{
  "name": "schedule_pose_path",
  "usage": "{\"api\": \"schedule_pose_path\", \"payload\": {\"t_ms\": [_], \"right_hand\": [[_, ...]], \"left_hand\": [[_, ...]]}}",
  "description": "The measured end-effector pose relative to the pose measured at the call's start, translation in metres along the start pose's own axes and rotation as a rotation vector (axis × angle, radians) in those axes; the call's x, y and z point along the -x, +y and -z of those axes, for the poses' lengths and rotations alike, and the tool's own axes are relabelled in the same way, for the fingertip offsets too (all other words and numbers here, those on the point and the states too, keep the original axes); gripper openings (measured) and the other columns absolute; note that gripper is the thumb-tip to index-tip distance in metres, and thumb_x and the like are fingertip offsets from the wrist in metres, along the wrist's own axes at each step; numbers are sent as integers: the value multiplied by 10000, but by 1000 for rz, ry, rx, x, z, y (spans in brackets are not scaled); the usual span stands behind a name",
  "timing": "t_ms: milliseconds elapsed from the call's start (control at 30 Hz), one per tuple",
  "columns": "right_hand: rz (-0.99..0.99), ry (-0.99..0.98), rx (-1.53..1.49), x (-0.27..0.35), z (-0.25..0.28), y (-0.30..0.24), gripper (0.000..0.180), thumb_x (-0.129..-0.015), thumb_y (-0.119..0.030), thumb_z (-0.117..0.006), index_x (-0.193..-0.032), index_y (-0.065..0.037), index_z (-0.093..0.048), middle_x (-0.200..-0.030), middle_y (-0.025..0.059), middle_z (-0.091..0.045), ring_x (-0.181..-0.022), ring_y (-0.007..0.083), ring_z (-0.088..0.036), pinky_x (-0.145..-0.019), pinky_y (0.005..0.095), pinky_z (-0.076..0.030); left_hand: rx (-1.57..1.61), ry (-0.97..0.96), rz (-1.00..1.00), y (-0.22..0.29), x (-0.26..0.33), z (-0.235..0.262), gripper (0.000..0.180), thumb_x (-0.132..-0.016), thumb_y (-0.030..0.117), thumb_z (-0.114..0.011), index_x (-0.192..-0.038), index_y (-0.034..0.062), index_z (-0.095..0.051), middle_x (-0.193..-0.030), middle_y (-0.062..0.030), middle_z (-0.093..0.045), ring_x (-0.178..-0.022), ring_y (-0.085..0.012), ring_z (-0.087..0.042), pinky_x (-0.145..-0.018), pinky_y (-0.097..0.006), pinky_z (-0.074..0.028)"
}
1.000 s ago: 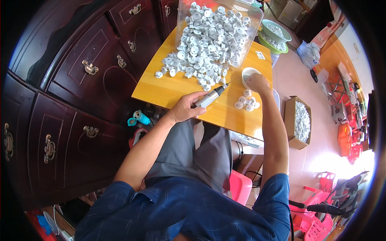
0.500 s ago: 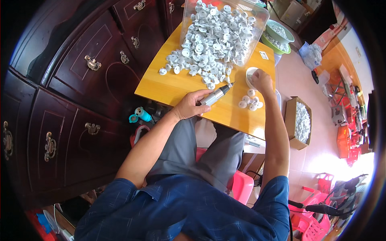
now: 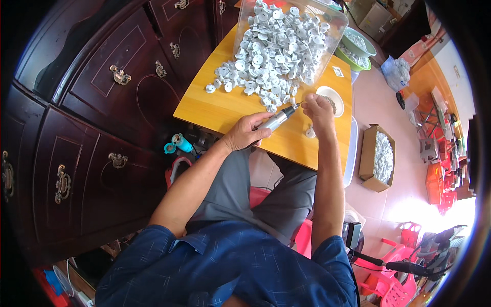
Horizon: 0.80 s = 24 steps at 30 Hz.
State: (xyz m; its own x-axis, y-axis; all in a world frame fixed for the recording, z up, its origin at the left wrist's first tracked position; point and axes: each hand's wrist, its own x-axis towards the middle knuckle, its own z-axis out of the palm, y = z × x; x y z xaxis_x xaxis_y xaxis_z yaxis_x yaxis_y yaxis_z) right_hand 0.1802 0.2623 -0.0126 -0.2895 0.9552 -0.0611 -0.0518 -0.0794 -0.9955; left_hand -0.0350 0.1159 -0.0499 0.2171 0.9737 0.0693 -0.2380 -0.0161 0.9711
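Note:
My left hand (image 3: pixel 246 132) is wrapped round a silver electric screwdriver (image 3: pixel 276 121) with a black nose, its bit pointing up and to the right. My right hand (image 3: pixel 319 111) is closed in a pinch at the bit's tip; whatever its fingers hold is too small to make out. Just right of that hand stands a white bowl (image 3: pixel 336 97) with small greyish bits in it. A white round plastic part (image 3: pixel 310 132) lies below the hand, and the forearm hides the table beside it. Many similar white parts (image 3: pixel 276 56) spill from a clear plastic bin (image 3: pixel 327 64) beyond the screwdriver.
The yellow wooden table (image 3: pixel 199 105) stands next to dark wooden drawers (image 3: pixel 120 97) on the left. To the right, a cardboard box (image 3: pixel 366 158) of white pieces sits on the floor. Green basins (image 3: pixel 364 62) of white parts stand at the far right. A small label (image 3: pixel 338 71) lies on the table.
My right hand has come out of the white bowl and moved left to the screwdriver's tip. The left hand stays nearly still, holding the screwdriver. The forearm now covers several loose white parts.

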Motion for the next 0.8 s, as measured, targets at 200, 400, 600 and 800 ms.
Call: {"api": "schedule_pose_path", "payload": {"t_ms": [200,400,600,800], "right_hand": [[6,10,-160,3,-3,13,148,-955,-160,-659,-1025,-33,-629,-864,8,-637,-754,97,-627,-669,216,-532],[-15,-6,-131,3,1,11,89,-945,-83,-644,-1014,-36,-616,-882,28,-650,-749,104,-635,-678,229,-545],[-59,-46,-156,1,1,11,102,-963,-127,-629,-1039,-62,-608,-919,6,-633,-797,83,-615,-714,209,-528],[-61,-65,-241,-5,5,12,96,-939,-76,-653,-1017,-39,-610,-910,49,-668,-754,111,-640,-688,221,-556]], "left_hand": [[-18,20,13,2,0,-2,568,-934,135,-652,-1443,10,-433,-952,-58,-630,-664,-64,-553,-595,-213,-490],[-38,23,-4,-3,-2,0,568,-932,144,-667,-1431,2,-437,-936,-50,-632,-666,-54,-556,-570,-210,-496],[-24,9,5,2,-1,0,563,-934,142,-667,-1426,-5,-436,-928,-47,-630,-666,-52,-557,-557,-212,-500],[-7,8,22,4,0,0,565,-933,127,-663,-1432,-2,-432,-914,-49,-628,-640,-57,-557,-549,-218,-501]]}}
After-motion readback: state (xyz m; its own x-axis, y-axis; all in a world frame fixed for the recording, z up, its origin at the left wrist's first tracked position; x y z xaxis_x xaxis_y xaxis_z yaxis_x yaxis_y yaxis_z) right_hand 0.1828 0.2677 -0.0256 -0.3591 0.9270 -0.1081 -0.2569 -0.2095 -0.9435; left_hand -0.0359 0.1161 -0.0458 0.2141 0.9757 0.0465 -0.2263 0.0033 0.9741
